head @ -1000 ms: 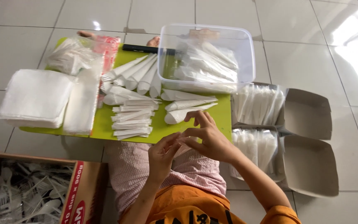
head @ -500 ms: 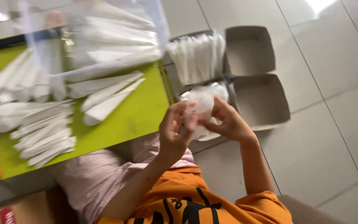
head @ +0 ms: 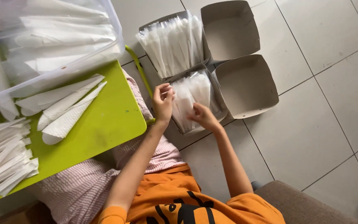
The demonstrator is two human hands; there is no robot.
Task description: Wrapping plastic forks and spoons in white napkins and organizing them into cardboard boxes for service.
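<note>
My left hand [head: 162, 103] and my right hand [head: 202, 117] are both over the nearer cardboard box [head: 219, 108] on the floor. The box is packed with clear plastic sleeves [head: 195, 88] holding white contents. Left fingers pinch the upper end of one sleeve [head: 183, 101]. My right hand grips its lower end against the pile. A second box [head: 175, 41], just beyond, is full of the same sleeves. To the left, on the lime-green table [head: 112, 120], lie rolled white napkin cones [head: 69, 105].
A clear plastic tub [head: 54, 49] of rolled napkins stands on the table's far side. Several flat white folded pieces [head: 5, 161] lie at the table's left. Both boxes have their lids [head: 247, 85] open to the right. A beige cushion [head: 303, 203] sits at the bottom right on the tiled floor.
The view has swung right from the table to the boxes. My hands left the table's edge, carrying a clear sleeve, and lowered it onto the pile in the nearer box.
</note>
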